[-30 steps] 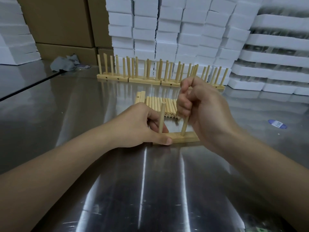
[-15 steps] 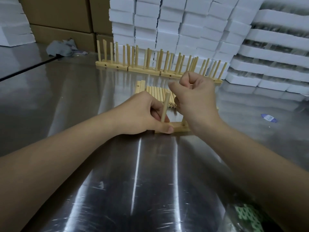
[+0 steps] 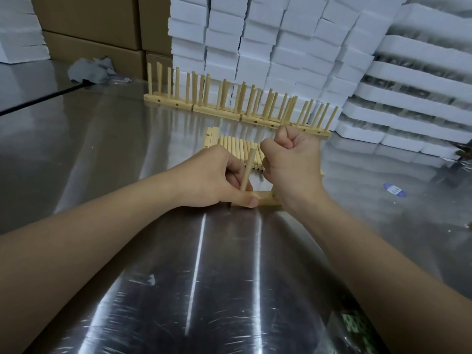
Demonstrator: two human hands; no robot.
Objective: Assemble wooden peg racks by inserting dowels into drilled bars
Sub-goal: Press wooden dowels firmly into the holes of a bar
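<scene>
The steel table shone below stacked white foam boxes. At mid-frame lay the drilled bar. The left hand gripped its left end, thumb along the front, beside one upright dowel. The right hand was clenched round a second dowel, only its foot showing. That fist had sunk nearer the bar than a second before. Just behind lay loose dowels, too many to count surely, and two spare bars. Farther back stood four finished racks.
</scene>
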